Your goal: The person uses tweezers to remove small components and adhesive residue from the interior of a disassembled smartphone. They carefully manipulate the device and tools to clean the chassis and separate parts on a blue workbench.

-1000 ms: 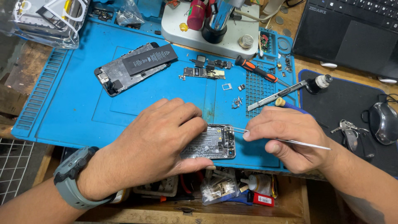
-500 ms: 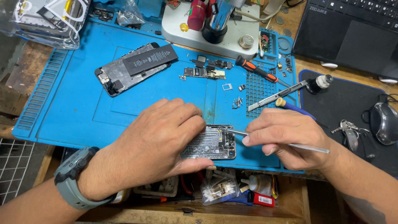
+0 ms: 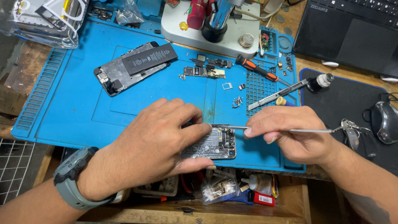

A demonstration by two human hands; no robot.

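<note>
at the far left a clear plastic bag of parts (image 3: 41, 20) sits at the corner of the blue silicone repair mat (image 3: 66, 103), and further in a removed phone assembly with its black battery (image 3: 134, 66) lies face up, well apart from the work. the left hand (image 3: 153, 145), grey watch (image 3: 74, 182) on its wrist, lies flat over the open phone chassis (image 3: 215, 143) near the mat's front edge, fingers curled over the top rim and thumb under the bottom rim, so the frame is clamped rather than merely touched; that grip looks right and should stay firm so the chassis cannot skate on the mat. small boards and brackets (image 3: 205, 70) and loose screws (image 3: 237, 101) lie behind it, near enough that a slip could scatter them. the right hand (image 3: 290, 132) pinches a thin metal pry tool (image 3: 265, 129) between thumb and fingertips, its tip resting at the chassis's upper right corner. whether the tip is under a part cannot be told. the tool seems best kept low and nearly flat, worked with small wrist motions. farther right lie a utility knife (image 3: 275, 95), an orange-handled screwdriver (image 3: 257, 68), keys (image 3: 350, 128), a mouse (image 3: 385, 120) and a laptop (image 3: 352, 29).
</note>
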